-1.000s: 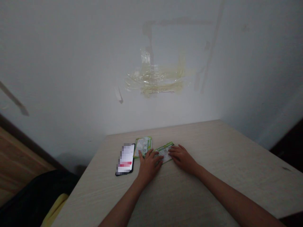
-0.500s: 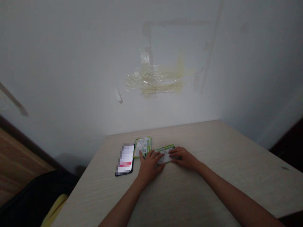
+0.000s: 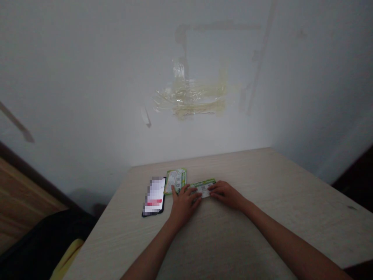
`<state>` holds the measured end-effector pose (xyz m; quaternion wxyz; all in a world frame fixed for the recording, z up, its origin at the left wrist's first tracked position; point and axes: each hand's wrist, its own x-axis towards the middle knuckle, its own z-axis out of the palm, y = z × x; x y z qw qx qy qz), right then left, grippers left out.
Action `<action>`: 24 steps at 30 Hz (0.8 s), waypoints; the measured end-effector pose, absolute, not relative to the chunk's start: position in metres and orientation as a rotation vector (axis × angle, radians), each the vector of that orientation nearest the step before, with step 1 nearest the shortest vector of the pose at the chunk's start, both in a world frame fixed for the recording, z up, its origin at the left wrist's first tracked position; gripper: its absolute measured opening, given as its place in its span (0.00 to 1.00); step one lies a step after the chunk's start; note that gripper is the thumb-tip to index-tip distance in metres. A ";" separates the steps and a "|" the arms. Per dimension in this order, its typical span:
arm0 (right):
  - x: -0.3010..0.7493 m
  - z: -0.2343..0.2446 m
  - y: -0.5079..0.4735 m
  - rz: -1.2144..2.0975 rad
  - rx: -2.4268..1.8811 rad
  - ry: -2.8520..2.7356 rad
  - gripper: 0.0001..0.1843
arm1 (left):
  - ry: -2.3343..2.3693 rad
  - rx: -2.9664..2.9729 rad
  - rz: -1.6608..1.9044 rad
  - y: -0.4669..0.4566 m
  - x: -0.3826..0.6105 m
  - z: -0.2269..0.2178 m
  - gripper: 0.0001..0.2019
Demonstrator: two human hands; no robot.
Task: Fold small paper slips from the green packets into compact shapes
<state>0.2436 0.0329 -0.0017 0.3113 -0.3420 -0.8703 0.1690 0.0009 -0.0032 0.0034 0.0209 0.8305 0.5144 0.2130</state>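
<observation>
Green-edged packet (image 3: 204, 187) lies on the pale wooden table (image 3: 262, 217), a little back from the middle and near the wall, its long side running left to right and its printed white face turned upward, with both of the person's hands at its ends. Left hand (image 3: 182, 203) rests palm down on the table, fingers spread and stretched forward, the fingertips (image 3: 194, 193) touching the packet's left end; right hand (image 3: 226, 194) comes in from the other side, knuckles up, its fingertips (image 3: 212, 189) on the right end. Whether either hand pinches the packet's edge or only presses on it cannot be told, since the light is dim and the thumbs are hidden. A second green packet (image 3: 176, 179) lies flat just beside the left hand, toward the wall, with the left forefinger touching its near edge. A phone (image 3: 154, 196) in a dark case lies screen up just left of that packet, its screen lit. On the white wall behind the table, strips of yellowed tape (image 3: 190, 99) cling in a rough patch. At the lower left, beside the table, sits a dark bag (image 3: 37, 245) with a yellow edge
</observation>
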 end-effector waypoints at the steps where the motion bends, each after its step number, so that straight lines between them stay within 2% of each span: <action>1: 0.243 0.000 0.033 0.447 -0.895 -2.298 0.11 | 1.598 2.568 0.670 -0.003 0.001 0.004 0.13; 6: 0.247 0.000 0.033 0.381 -0.885 -2.324 0.12 | 1.603 2.557 0.704 -0.003 0.000 0.003 0.15; 11: 0.251 -0.008 0.037 0.326 -1.028 -2.224 0.09 | 1.608 2.517 0.718 -0.001 -0.001 0.001 0.16; 24: 0.243 -0.007 0.030 0.557 -1.117 -2.084 0.13 | 1.551 2.455 0.780 -0.001 -0.001 0.001 0.16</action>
